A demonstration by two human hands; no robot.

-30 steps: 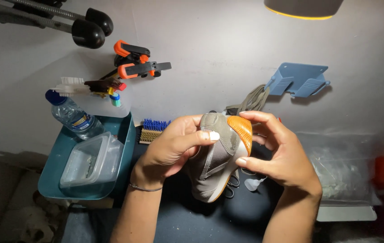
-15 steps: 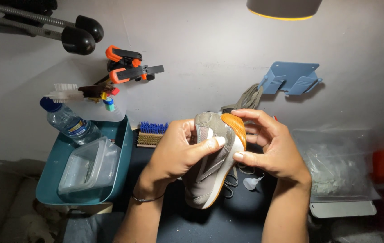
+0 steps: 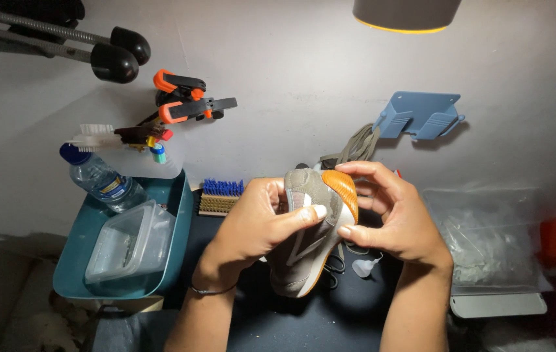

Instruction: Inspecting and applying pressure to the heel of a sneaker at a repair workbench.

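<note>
A grey-brown sneaker (image 3: 309,244) with an orange sole is held on its side over a dark mat, heel end up. My left hand (image 3: 258,225) wraps around its left side with the thumb pressed across the upper. My right hand (image 3: 400,218) grips the heel and sole edge from the right, fingers curled over the orange part. Both hands hold the same shoe at the middle of the view.
A teal tub (image 3: 79,251) at left holds a clear plastic box (image 3: 131,242) and a water bottle (image 3: 102,182). A blue-bristled brush (image 3: 218,195) lies behind it. Orange clamps (image 3: 187,104) and a blue bracket (image 3: 421,116) hang on the wall. A clear bag (image 3: 490,238) sits right.
The view has shifted slightly, and the shoe and both hands have stayed together with the fingers adjusting a little on the heel.
</note>
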